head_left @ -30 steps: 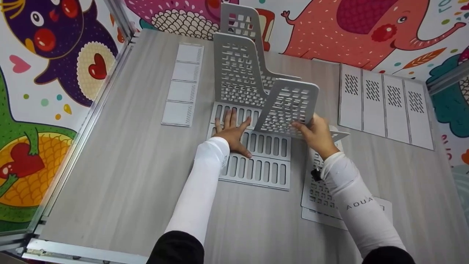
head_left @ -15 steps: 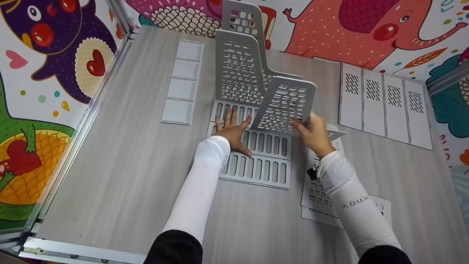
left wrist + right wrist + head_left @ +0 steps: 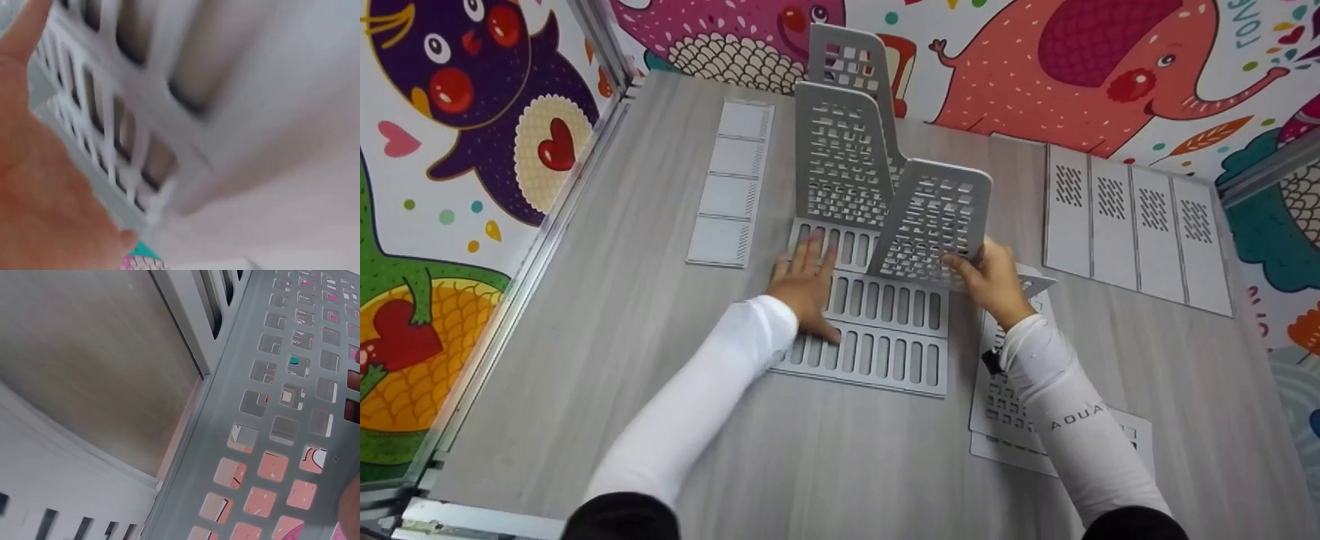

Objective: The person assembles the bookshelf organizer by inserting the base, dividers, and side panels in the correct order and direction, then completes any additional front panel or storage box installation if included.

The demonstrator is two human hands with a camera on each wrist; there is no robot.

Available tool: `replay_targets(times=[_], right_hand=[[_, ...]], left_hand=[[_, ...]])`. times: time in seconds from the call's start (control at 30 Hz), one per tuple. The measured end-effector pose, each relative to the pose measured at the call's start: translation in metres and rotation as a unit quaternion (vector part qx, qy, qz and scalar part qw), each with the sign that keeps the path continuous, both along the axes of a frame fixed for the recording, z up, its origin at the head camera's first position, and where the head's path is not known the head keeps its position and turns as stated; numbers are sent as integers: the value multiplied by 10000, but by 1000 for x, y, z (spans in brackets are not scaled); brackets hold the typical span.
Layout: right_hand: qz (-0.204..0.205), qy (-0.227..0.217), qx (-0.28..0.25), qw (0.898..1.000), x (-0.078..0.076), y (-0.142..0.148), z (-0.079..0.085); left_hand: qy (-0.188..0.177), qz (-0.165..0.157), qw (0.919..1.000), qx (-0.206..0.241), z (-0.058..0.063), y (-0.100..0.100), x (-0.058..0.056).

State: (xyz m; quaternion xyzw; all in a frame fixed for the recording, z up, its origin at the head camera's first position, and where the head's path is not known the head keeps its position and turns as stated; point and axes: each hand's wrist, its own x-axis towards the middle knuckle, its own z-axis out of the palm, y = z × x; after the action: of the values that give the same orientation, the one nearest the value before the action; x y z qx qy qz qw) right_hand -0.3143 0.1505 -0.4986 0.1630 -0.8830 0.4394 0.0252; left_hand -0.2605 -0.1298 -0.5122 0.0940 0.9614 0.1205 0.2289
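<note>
A light grey slotted panel lies flat mid-table. My left hand, fingers spread, is over its left edge; in the left wrist view the hand is beside the slots, and contact cannot be told. My right hand grips the near grey perforated side panel, thumb in front and other fingers mostly hidden behind. That panel stands upright, slightly tilted, across the slotted panel's right part. Behind it stand a second perforated panel and a taller perforated panel. The right wrist view shows the gripped panel's square holes up close.
A narrow white panel strip lies to the left. A wider white slotted panel lies at the back right. More perforated sheets lie partly under my right forearm. Patterned walls and a metal rail bound the table.
My left hand has slid left and slightly down, from the middle of the slotted panel to its left edge. My right hand keeps its grip; the head view has shifted a little.
</note>
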Motion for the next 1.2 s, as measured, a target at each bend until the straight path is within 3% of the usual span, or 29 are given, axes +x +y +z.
replay_targets(times=[0.17, 0.3, 0.47, 0.63, 0.83, 1.07, 1.2], right_hand=[[116, -16, -167, 9998, 0, -1, -1], [152, -22, -116, 9998, -1, -2, -1], [58, -51, -187, 9998, -2, -6, -2], [230, 159, -117, 9995, -2, -12, -5], [10, 255, -144, 9996, -5, -18, -3], [353, -88, -297, 9989, -7, -35, -5], [435, -7, -405, 9982, -9, -44, -5]], left_hand=[[-53, 234, 9992, -313, -2, -35, 13], [137, 191, 9996, -185, -10, -47, 15], [367, 222, 9990, -114, -14, -47, 12], [272, 258, 9993, -95, -15, -47, 11], [361, 284, 9989, -49, -15, -48, 10], [192, 330, 9992, 142, -22, -49, 12], [223, 403, 9989, 52, -19, -47, 12]])
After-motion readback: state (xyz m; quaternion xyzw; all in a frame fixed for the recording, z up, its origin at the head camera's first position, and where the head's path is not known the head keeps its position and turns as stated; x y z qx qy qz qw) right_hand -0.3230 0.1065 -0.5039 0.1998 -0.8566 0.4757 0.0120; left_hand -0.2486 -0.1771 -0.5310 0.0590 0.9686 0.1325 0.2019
